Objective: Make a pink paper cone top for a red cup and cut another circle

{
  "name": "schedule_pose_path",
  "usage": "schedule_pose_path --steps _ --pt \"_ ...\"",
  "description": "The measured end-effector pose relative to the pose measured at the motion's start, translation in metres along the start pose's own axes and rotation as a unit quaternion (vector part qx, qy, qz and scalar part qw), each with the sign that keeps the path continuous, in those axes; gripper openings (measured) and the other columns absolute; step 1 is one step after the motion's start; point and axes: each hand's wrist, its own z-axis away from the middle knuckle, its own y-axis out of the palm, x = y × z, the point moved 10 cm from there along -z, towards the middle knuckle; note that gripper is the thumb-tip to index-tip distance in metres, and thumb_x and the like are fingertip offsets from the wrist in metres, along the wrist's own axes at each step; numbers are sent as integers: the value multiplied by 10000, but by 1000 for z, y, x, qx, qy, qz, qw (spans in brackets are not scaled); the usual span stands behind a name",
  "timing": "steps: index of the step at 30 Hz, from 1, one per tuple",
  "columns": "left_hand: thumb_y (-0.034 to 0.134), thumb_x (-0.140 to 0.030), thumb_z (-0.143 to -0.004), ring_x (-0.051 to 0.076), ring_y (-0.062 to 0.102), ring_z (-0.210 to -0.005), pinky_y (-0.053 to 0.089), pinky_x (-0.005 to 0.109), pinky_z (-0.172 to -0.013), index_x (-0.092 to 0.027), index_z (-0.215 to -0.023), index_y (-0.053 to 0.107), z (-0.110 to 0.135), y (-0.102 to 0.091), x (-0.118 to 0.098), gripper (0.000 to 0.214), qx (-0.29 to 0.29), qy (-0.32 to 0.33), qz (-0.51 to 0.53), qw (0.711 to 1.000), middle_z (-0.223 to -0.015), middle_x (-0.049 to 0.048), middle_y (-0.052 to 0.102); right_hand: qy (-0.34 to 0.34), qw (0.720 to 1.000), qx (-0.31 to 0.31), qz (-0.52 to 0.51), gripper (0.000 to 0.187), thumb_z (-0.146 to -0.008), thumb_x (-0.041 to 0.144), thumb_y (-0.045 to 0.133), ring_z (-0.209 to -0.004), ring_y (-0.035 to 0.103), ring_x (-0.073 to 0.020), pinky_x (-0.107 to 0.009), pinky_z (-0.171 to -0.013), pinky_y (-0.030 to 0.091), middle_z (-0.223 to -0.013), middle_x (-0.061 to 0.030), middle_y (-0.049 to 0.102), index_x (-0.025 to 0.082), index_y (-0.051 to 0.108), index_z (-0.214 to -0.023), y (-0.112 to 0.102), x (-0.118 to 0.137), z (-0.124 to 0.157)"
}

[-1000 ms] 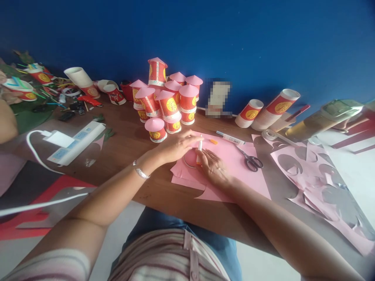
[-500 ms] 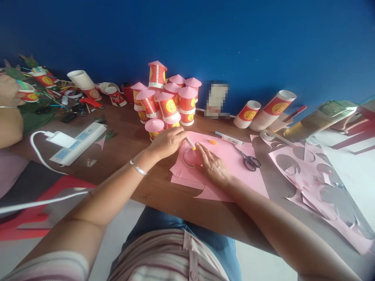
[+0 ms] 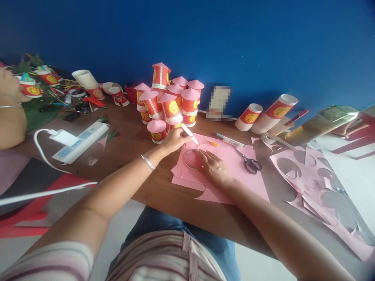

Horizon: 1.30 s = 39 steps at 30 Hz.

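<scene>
My left hand (image 3: 175, 140) is closed round a white marker pen (image 3: 189, 132). The pen slants down to the right, its tip close above a pink paper sheet (image 3: 234, 171); contact is unclear. On the sheet lies a thin round ring (image 3: 186, 160), pink inside its outline. My right hand (image 3: 216, 167) rests flat with outstretched fingers, covering the ring's right side. Beyond that hand are an orange pen cap (image 3: 213, 144) and a white-and-blue marker (image 3: 230, 140). Black-handled scissors (image 3: 252, 166) lie on the sheet to the right.
Red paper-cup lanterns with pink cone roofs (image 3: 168, 107) are stacked behind my left hand. Stacked cups (image 3: 274, 114), a tape roll (image 3: 268, 138) and cut pink scraps (image 3: 310, 187) are on the right. A power strip (image 3: 82, 142) and another person's arm (image 3: 11, 117) are on the left.
My left hand has shifted its hold on the marker, whose tip has moved slightly up and right, away from the ring's upper edge. My right hand stays on the sheet, its fingers flatter.
</scene>
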Motion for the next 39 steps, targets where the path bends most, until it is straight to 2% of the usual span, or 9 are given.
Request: schedule_pose_path --steps 3,7,10,17,22,29,39 --pt "741 -423 -812 117 544 -589 432 254 -577 -137 -854 709 -7 11 15 291 25 -27 46 998 -675 17 668 -3 1000 7 -13 435 -1043 261 561 -1147 747 -286 -453 -992 645 -1271 -186 755 136 517 -1458 -1 0 -1" --pt "773 -438 -802 107 528 -578 413 249 -561 -139 -831 700 -10 20 23 310 63 -50 65 995 -681 14 665 -4 1000 6 -24 475 -1042 267 573 -1153 745 -289 -445 -990 647 -1284 -185 753 143 500 -1495 -3 -1 -1" --pt "785 -416 -803 99 518 -575 400 242 -553 -139 -817 701 -11 25 23 290 89 -53 70 992 -682 11 660 -3 1000 15 -26 502 -1032 263 590 -1156 743 -291 -448 -988 647 -1293 -180 751 156 494 -1512 2 -2 0" --pt "835 -403 -789 96 526 -577 390 236 -549 -136 -793 692 -10 32 17 303 125 -65 96 985 -672 11 643 -14 999 -7 -28 488 -1036 247 585 -1171 744 -289 -463 -1028 632 -1288 -200 753 114 490 -1496 1 0 1" --pt "840 -408 -788 120 576 -631 415 244 -570 -137 -809 694 -10 32 15 309 136 -64 80 985 -721 30 668 -14 1000 4 -24 465 -1053 272 562 -1175 747 -292 -481 -1060 620 -1302 -215 746 107 491 -1482 1 1 1" --pt "804 -450 -798 119 541 -620 400 252 -573 -145 -792 700 -11 32 15 323 151 -45 45 986 -697 18 645 -14 1000 -7 -10 428 -1051 272 566 -1157 754 -280 -462 -1053 627 -1293 -200 753 115 519 -1447 -1 1 0" --pt "738 -450 -844 124 534 -619 415 266 -622 -140 -828 739 -1 9 13 310 118 -3 -11 993 -700 14 663 -16 1000 -7 4 450 -1029 252 589 -1133 760 -285 -459 -1063 622 -1248 -194 770 109 538 -1453 2 0 3"
